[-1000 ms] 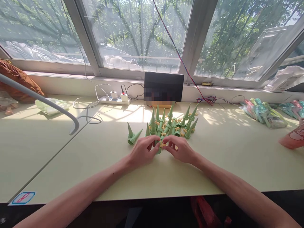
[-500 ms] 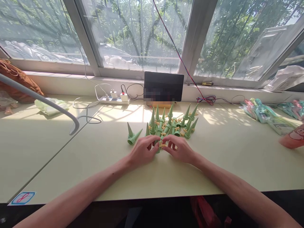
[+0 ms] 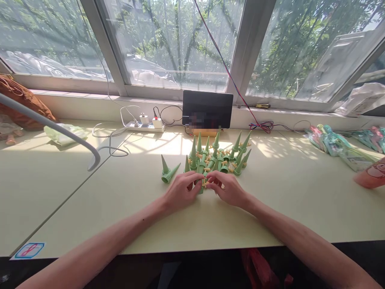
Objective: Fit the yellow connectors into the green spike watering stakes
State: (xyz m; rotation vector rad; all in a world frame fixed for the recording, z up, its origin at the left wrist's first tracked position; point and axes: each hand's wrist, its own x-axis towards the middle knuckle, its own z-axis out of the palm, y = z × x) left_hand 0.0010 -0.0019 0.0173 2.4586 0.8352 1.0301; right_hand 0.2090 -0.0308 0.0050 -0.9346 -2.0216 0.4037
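My left hand (image 3: 182, 189) is closed around a green plant watering spike (image 3: 200, 191), whose lower end shows below the fingertips. From the right, my right hand (image 3: 229, 188) pinches the small yellow valve (image 3: 205, 184) that sticks out of the spike's side. Fingers cover much of both parts. Just beyond my hands stands a cluster of several green spikes (image 3: 215, 147) with yellow valves, most pointing up. Two green pieces (image 3: 166, 176) sit apart to the left, one upright and one lying over.
A dark tablet (image 3: 207, 109) leans at the back by the window. A power strip (image 3: 145, 127) with cables lies left of it. A grey curved tube (image 3: 60, 130) crosses the left side. Bagged items (image 3: 326, 140) and a pinkish cup (image 3: 371, 175) are at the right.
My right fingers have shifted slightly on the yellow valve, which shows less of its length now. The left hand stays almost in place around the spike.
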